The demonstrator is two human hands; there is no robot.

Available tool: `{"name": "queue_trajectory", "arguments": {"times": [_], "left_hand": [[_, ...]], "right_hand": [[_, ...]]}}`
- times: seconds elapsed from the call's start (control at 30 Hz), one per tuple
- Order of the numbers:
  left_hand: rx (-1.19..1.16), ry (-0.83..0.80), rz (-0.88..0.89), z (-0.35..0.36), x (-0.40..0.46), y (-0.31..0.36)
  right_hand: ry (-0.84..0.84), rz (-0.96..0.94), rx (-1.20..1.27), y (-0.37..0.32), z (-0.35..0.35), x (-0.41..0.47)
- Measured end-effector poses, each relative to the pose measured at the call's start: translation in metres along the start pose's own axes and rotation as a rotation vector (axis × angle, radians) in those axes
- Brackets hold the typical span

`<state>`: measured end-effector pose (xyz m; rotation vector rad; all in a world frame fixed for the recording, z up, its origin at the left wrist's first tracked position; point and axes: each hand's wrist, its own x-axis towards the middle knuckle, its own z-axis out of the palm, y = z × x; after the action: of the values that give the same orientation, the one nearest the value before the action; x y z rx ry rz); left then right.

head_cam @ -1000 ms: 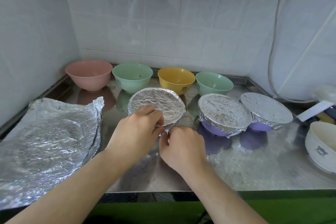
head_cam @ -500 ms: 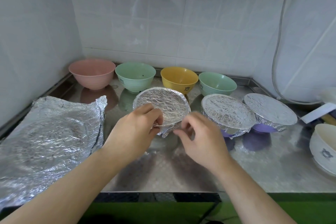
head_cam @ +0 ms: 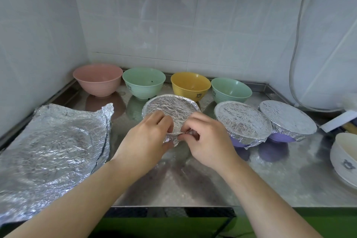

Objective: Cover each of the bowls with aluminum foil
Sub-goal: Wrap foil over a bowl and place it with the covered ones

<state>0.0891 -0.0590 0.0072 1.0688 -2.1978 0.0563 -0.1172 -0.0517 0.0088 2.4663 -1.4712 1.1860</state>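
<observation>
A foil-covered bowl (head_cam: pixel 170 107) stands in the middle of the steel counter. My left hand (head_cam: pixel 148 139) and my right hand (head_cam: pixel 208 141) both pinch the foil's near edge at the bowl's rim. Two purple bowls with foil tops, one (head_cam: pixel 241 121) and another (head_cam: pixel 287 120), stand to the right. Along the back wall sit uncovered bowls: a pink bowl (head_cam: pixel 97 79), a green bowl (head_cam: pixel 144 82), a yellow bowl (head_cam: pixel 190 85) and a second green bowl (head_cam: pixel 230 90). A stack of foil sheets (head_cam: pixel 50 145) lies at the left.
A white bowl (head_cam: pixel 345 156) stands at the right edge. A white handle (head_cam: pixel 338 120) and a hose (head_cam: pixel 293 54) are at the far right. Tiled walls close the left and back. The counter's front edge (head_cam: pixel 173 206) runs below my forearms.
My right hand moved back in from the right onto the foil's near edge. Both hands now pinch the foil close together.
</observation>
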Motion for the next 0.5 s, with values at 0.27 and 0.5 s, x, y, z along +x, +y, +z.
{"name": "queue_trajectory", "arguments": {"times": [0.27,0.5], "left_hand": [[-0.007,0.043,0.003,0.0048,-0.0019,-0.0024],[-0.009,0.042,-0.016,-0.0013,-0.0041,-0.0083]], "right_hand": [[-0.017,0.001,0.070,0.0056,-0.0018,0.0037],[0.016,0.006,0.046,0.0019,0.0040,0.0040]]}}
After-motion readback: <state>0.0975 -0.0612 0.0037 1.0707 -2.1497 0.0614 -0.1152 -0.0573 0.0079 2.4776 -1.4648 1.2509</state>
